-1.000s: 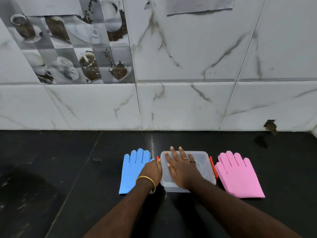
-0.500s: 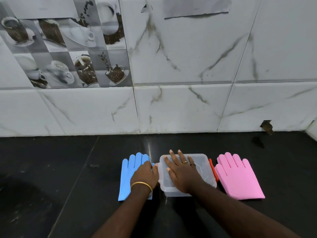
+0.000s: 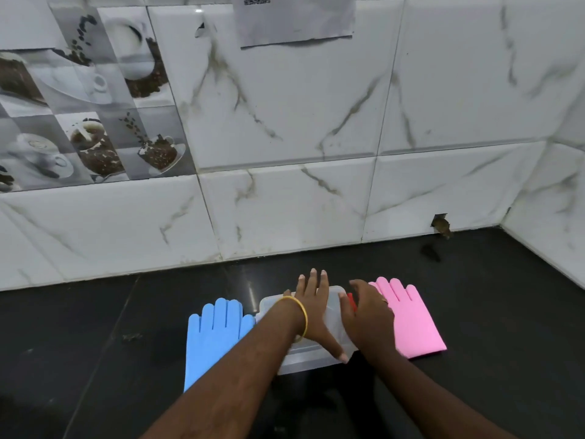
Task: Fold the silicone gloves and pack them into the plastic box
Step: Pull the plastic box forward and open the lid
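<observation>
Under the flat left hand (image 3: 311, 307) sits the shut box (image 3: 304, 353), the right hand (image 3: 367, 315) curls on its red clip (image 3: 350, 301), so opening comes next.

Both our forearms reach forward side by side, nearly touching. Our left hand (image 3: 311, 315) lies flat, palm down, fingers straight and spread, thumb stretched out toward us, a thin gold bangle (image 3: 300, 318) on its wrist. Our right hand (image 3: 367, 315), just beside it, is cupped, fingers bent downward, its grasp hidden from us.
</observation>
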Tool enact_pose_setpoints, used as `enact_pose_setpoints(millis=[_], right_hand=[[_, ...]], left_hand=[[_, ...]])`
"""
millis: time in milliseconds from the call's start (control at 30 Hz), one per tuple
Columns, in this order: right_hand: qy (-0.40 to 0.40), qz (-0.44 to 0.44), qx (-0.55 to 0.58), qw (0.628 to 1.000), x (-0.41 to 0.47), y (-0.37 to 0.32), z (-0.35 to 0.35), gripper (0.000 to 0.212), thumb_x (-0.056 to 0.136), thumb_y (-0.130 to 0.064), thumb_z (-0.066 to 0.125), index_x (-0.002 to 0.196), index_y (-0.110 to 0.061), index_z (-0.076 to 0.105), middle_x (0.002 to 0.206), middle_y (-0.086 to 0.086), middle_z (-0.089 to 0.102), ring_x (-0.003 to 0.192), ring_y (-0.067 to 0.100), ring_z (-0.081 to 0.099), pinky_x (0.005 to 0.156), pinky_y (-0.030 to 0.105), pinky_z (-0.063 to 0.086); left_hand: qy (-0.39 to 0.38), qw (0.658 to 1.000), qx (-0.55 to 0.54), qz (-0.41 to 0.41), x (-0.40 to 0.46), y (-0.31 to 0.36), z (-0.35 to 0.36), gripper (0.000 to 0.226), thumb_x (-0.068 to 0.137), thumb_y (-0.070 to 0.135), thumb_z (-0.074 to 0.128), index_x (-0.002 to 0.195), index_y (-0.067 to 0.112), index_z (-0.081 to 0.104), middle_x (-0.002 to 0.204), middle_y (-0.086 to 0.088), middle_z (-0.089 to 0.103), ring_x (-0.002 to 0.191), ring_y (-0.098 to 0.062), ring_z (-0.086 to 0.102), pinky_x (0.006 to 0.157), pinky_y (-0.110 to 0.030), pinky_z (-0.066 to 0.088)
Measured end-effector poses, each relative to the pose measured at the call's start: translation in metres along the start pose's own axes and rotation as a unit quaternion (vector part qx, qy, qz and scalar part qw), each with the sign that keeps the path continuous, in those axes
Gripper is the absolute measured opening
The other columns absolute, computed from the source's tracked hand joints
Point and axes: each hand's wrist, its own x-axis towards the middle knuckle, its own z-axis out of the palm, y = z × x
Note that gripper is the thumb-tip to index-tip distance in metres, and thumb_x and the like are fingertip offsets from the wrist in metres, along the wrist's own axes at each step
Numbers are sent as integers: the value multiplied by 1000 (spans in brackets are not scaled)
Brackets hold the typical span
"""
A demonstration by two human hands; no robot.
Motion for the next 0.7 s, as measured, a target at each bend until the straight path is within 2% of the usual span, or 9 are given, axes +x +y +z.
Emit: enact_pose_setpoints(millis=[67,100,167,233,300,467,700], right_hand=[[-78,88,-16,993,2,10,-3,50,94,-54,49,131,-20,53,120,-1,65,107,15,62,92,38,53],[-117,105,-26,987,4,12,-2,49,95,-56,45,126,-20,56,113,-1,68,100,12,64,90,36,53],[-153,94,-44,983,5,14,-1,40,98,-55,40,104,-22,63,92,-4,71,81,6,64,84,33,54],[-146,74,-57,985,7,16,1,40,99,-51,39,94,-22,66,83,-6,69,75,6,62,83,33,54],[-136,47,-79,986,8,18,3,40,100,-48,39,98,-20,68,88,-4,70,79,8,63,86,30,53],[-192,-76,-199,958,9,28,2,32,103,-33,40,126,-19,57,125,-2,64,112,11,59,100,23,42],[-188,-79,-204,958,10,29,-1,35,105,-34,36,132,-18,53,134,-2,59,120,10,55,103,20,36]], left_hand=[[-19,999,18,-26,12,11,0,156,47,75,77,147,18,-29,156,-5,-35,143,-33,-29,117,-62,-2],[-27,998,35,-38,16,14,1,155,48,76,76,147,18,-28,156,-6,-35,143,-34,-28,116,-63,-3],[-35,996,66,-55,23,17,5,151,51,77,74,148,18,-26,157,-6,-32,144,-36,-26,115,-66,-3],[-32,994,79,-62,26,16,11,150,51,77,74,148,20,-25,158,-7,-30,144,-37,-26,112,-68,-5],[-17,994,87,-60,26,14,17,153,48,79,74,148,19,-25,157,-7,-31,143,-38,-27,110,-69,-7],[1,994,92,-52,27,13,23,154,47,79,73,149,18,-25,157,-7,-31,143,-38,-29,110,-69,-6],[8,994,95,-51,29,11,25,152,47,80,73,149,20,-23,159,-7,-29,144,-37,-25,110,-69,-4]])
